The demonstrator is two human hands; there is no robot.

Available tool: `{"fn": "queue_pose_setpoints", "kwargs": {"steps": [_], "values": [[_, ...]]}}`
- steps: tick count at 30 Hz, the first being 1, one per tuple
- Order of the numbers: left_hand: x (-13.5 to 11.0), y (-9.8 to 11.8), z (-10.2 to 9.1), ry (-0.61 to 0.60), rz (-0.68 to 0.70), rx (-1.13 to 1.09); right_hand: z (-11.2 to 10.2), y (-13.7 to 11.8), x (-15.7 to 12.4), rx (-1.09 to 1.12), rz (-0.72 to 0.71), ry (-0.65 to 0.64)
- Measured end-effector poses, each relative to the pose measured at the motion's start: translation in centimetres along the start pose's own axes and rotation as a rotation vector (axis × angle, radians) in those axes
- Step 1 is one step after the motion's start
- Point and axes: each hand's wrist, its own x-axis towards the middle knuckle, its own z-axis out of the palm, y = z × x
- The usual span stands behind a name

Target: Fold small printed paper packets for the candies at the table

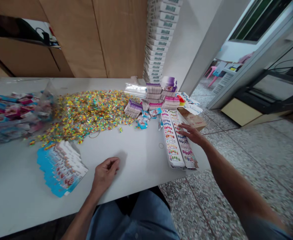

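The right hand [192,133] lies open, fingers apart and stretched flat, on the right-hand one of two long rows of printed cards [177,141]. It clamps on nothing and only presses down on the cards' tops. Its forearm comes in from the lower right, out past the table edge, with the wrist nearly straight.

The left hand [106,171] rests on the bare white table [136,160] close to the near edge. Its fingers are curled in against the thumb in a loose fist, knuckles up. Whether anything small sits inside cannot be told.

The two rows run side by side along the table's right edge, near end at the corner. A fan of blue cards [61,168] lies left of the left hand. Beyond it spreads a wide heap of small coloured pieces [91,111]. Bundles of purple-edged cards [158,96] stand behind the rows.
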Motion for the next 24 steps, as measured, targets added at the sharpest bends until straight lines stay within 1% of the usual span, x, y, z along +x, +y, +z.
{"fn": "queue_pose_setpoints", "kwargs": {"steps": [2, 6, 10, 12, 14, 17, 19, 20, 22, 24], "values": [[0.0, 0.1, 0.0, 0.01, 0.007, 0.002, 0.0, -0.1, -0.1, 0.009, 0.009, -0.005], [0.0, 0.0, 0.1, 0.014, 0.018, 0.01, 0.8, -0.5, 0.0, -0.004, -0.009, 0.095], [0.0, -0.4, 0.1, 0.01, 0.052, 0.019, 1.3, -1.0, 0.0, -0.087, -0.059, 0.178], [0.0, -0.4, 0.1, 0.017, 0.06, 0.013, 1.0, -1.5, 0.0, -0.144, -0.08, 0.25], [0.0, -0.3, 0.0, 0.016, 0.052, -0.004, 0.1, -2.4, 0.0, -0.204, -0.097, 0.346], [0.1, -0.1, -0.1, 0.007, 0.014, -0.041, -2.1, -4.8, -0.3, -0.268, -0.13, 0.48], [0.1, 0.1, 0.0, 0.01, 0.007, -0.048, -3.5, -7.2, -0.6, -0.237, -0.143, 0.538], [0.0, 0.5, 0.1, 0.019, 0.027, -0.038, -4.1, -8.6, -0.8, -0.196, -0.136, 0.56], [-0.2, 1.9, 0.6, 0.053, 0.124, 0.002, -4.7, -11.9, -1.3, -0.107, -0.121, 0.609], [-0.5, 4.7, 1.4, 0.095, 0.288, 0.039, -4.5, -15.6, -1.7, -0.003, -0.157, 0.686]]}}
